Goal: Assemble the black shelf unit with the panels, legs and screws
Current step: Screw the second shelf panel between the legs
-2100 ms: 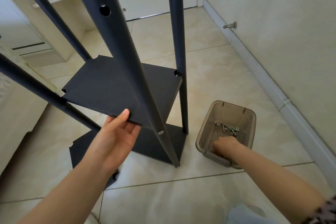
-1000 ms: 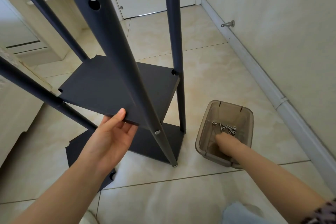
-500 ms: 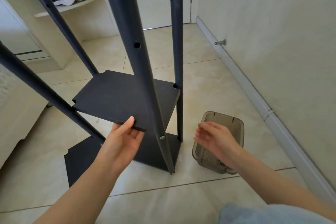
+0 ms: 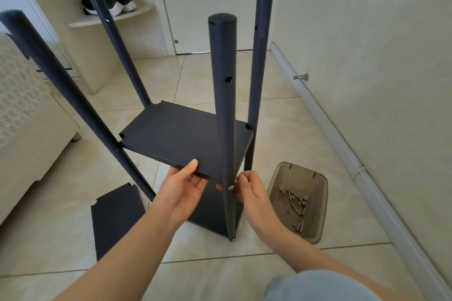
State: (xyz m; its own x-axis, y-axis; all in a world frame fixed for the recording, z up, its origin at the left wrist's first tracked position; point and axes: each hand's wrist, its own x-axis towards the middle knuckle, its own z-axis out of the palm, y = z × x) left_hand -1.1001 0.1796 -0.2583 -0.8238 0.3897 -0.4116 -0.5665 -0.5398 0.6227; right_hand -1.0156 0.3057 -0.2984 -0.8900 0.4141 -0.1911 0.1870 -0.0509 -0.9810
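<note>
The right hand (image 4: 249, 190) has come out of the brown plastic tub (image 4: 324, 203) and moved left to the near leg (image 4: 226, 129). The black shelf unit (image 4: 259, 56) stands on the tiled floor (image 4: 281, 129) with four legs pointing up. The middle panel (image 4: 181, 137) sits between the legs. The left hand (image 4: 181, 190) grips its near edge, thumb on top and fingers under. The bottom panel (image 4: 212, 212) lies on the floor below. A loose panel (image 4: 117, 217) lies flat to the left. The right hand's bent fingers touch the leg beside a silver screw head (image 4: 230, 187). I cannot tell if it pinches anything. More screws (image 4: 297, 200) lie in the tub.
</note>
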